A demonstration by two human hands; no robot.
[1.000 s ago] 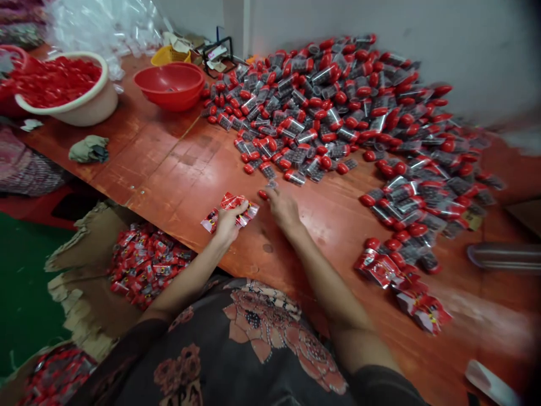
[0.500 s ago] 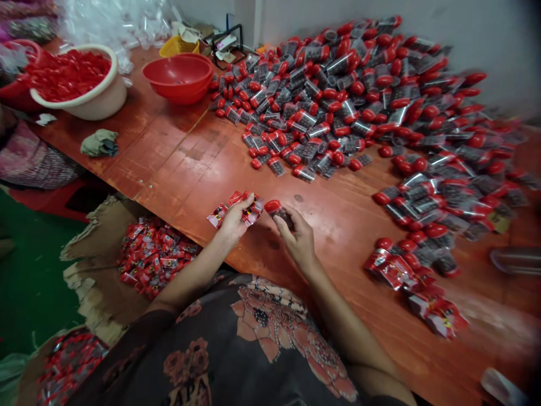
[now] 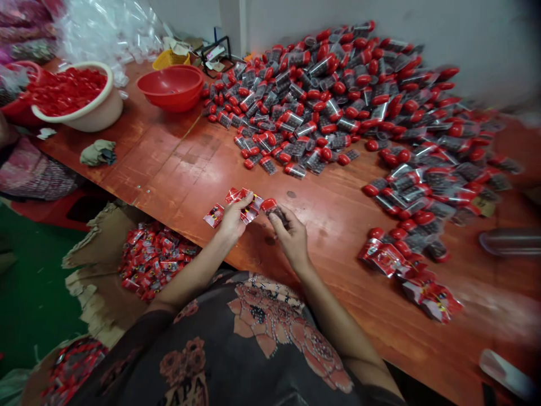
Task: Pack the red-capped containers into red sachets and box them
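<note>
Near the table's front edge my left hand [image 3: 232, 221] is closed on red printed plastic packets [image 3: 252, 208], with the thumb on top. Another red packet [image 3: 214, 215] sticks out on its left side. Close by on the right, my right hand [image 3: 293, 237] grips a small clear tube with a red cap [image 3: 269, 205] and dark contents. The capped end points left towards the packets, a small gap apart from them. Fingers hide part of the tube. Beyond my hands a big heap of similar red-capped tubes [image 3: 304, 127] covers the back and right of the table.
Red packets [image 3: 386, 258] lie at the right. Red bowl [image 3: 171, 87], white tub [image 3: 103, 113] of red caps and crumpled cloth [image 3: 98, 152] stand left. Below the table edge is a cardboard box [image 3: 95, 276] with red packets. A person's patterned clothing [image 3: 36, 160] shows at far left.
The view has shifted slightly, so the heap and bowls sit a little further left. Both hands keep hold of the packets and tube, in nearly the same place.
</note>
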